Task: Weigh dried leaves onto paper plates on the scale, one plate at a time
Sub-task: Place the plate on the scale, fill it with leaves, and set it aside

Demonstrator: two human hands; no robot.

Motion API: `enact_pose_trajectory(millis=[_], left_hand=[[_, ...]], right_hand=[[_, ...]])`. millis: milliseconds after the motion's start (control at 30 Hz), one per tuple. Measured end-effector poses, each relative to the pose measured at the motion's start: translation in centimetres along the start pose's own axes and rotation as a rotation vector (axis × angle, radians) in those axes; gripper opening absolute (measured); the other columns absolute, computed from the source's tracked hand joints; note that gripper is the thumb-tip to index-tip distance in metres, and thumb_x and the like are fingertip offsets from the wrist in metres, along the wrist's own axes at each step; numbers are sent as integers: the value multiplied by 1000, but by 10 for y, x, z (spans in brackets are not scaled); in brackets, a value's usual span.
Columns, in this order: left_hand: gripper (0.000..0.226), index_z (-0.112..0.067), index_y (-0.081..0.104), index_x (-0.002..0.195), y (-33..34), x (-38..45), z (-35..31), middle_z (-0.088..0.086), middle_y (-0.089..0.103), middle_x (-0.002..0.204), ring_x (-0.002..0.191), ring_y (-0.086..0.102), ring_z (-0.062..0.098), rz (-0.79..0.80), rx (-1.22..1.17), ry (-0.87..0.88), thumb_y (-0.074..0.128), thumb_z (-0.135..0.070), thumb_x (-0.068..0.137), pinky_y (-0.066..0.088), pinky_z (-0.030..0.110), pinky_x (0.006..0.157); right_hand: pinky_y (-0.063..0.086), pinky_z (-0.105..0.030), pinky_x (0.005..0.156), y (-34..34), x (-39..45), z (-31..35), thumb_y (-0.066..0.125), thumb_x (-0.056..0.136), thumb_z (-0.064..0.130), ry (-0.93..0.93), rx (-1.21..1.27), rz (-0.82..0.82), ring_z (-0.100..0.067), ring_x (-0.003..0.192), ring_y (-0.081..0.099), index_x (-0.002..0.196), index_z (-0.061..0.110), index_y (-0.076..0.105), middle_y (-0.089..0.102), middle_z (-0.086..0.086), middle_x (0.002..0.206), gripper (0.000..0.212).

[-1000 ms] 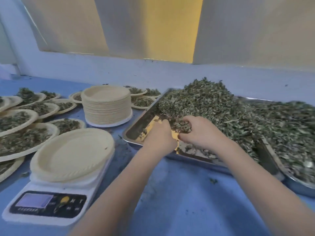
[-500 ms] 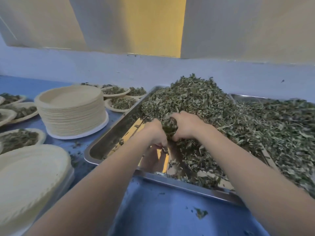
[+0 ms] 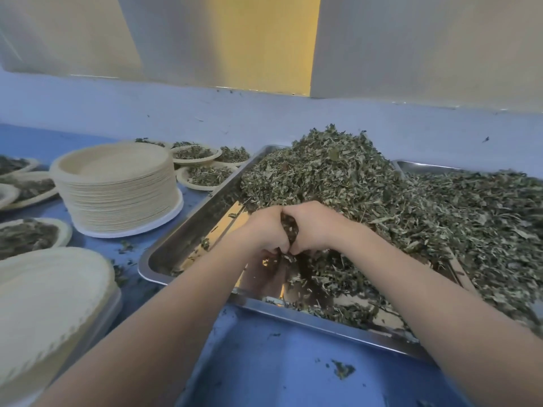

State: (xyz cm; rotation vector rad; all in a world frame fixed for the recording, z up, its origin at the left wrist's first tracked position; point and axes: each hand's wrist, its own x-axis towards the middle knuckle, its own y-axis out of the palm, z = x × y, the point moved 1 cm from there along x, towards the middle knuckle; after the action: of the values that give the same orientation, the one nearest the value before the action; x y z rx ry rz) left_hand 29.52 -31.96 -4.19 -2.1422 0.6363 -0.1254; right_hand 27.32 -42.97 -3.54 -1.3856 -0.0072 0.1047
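Clump of dried leaves [image 3: 289, 230] squeezed between left hand [image 3: 263, 232] and right hand [image 3: 316, 227], fingers curled round it, held just above metal tray [image 3: 188, 239]. Big leaf pile [image 3: 367, 195] heaped in tray behind hands. Empty paper plate [image 3: 50, 301] set on scale at near left. Stack of plates [image 3: 117, 186] stood beyond it. Filled plates [image 3: 205, 176] laid on blue table [image 3: 279, 365] behind stack.

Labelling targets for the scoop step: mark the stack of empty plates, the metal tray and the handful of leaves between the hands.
stack of empty plates [image 3: 117, 198], head view, side of the stack.
metal tray [image 3: 188, 233], head view, bare left wall.
handful of leaves [image 3: 289, 230], head view, clump showing between the hands.
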Motion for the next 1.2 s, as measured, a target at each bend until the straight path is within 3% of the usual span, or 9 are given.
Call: enact_pose_trajectory(millis=[100, 233, 400, 600, 700, 800, 867, 1000, 1200], left_hand=[[50, -3, 49, 120, -11, -11, 1, 17, 59, 103, 92, 65, 36, -26, -164, 13, 64, 10, 74, 56, 47, 78], [54, -6, 46, 125, -37, -30, -1, 17, 55, 110, 92, 65, 37, -75, -272, 63, 60, 14, 77, 56, 48, 78], [44, -1, 51, 119, -86, -75, 11, 18, 62, 101, 80, 67, 29, -193, -224, 77, 59, 12, 78, 59, 41, 73], [40, -1, 59, 113, -145, -158, 59, 21, 65, 105, 97, 64, 32, -366, -105, -30, 63, 8, 74, 52, 45, 88], [38, 1, 56, 112, -165, -197, 91, 23, 66, 102, 92, 67, 35, -375, -132, -120, 62, 8, 75, 54, 45, 87], [32, -1, 58, 106, -170, -227, 115, 22, 66, 100, 87, 68, 34, -342, -212, -157, 62, 11, 77, 56, 41, 83], [42, -9, 58, 116, -168, -239, 130, 19, 66, 104, 90, 69, 33, -290, -245, -190, 66, 6, 78, 56, 40, 83], [60, -35, 50, 129, -172, -251, 153, -2, 56, 109, 85, 68, 21, -263, -147, -237, 73, -14, 78, 57, 27, 68], [22, -18, 70, 100, -173, -255, 170, 13, 69, 87, 78, 66, 29, -499, -87, -165, 62, -5, 84, 59, 36, 71]], right_hand=[[40, -16, 56, -6, -7, 4, 81, 66, 23, -31, 101, -95, -13, 82, 60, 117, 22, 56, 57, 7, 95, 57], [42, -16, 64, -30, -17, 25, 80, 69, 21, -83, 178, -178, -7, 83, 55, 134, 21, 49, 61, 1, 122, 72], [41, -12, 49, -59, -23, 83, 78, 70, 18, -198, 240, -211, 2, 65, 53, 124, 22, 55, 64, 2, 106, 60], [38, -20, 62, -59, -24, 183, 78, 70, 22, -414, 260, -205, -12, 85, 53, 120, 22, 58, 60, 4, 101, 53], [40, -7, 51, -50, -25, 232, 76, 71, 17, -514, 350, -146, 0, 74, 56, 111, 26, 59, 60, 5, 100, 45], [51, -14, 50, -33, -25, 261, 75, 72, 12, -543, 404, -48, 1, 64, 65, 116, 22, 60, 66, -1, 104, 47], [48, -13, 48, -22, -24, 266, 77, 73, 19, -523, 337, 59, 6, 57, 62, 123, 27, 55, 64, 0, 109, 55], [46, -16, 62, -17, -26, 255, 76, 68, 55, -459, 136, 220, -3, 89, 62, 129, 45, 47, 52, 9, 123, 68], [37, -12, 65, -17, -26, 250, 72, 73, 55, -430, 190, 62, 7, 81, 52, 121, 46, 54, 59, 9, 119, 53]])
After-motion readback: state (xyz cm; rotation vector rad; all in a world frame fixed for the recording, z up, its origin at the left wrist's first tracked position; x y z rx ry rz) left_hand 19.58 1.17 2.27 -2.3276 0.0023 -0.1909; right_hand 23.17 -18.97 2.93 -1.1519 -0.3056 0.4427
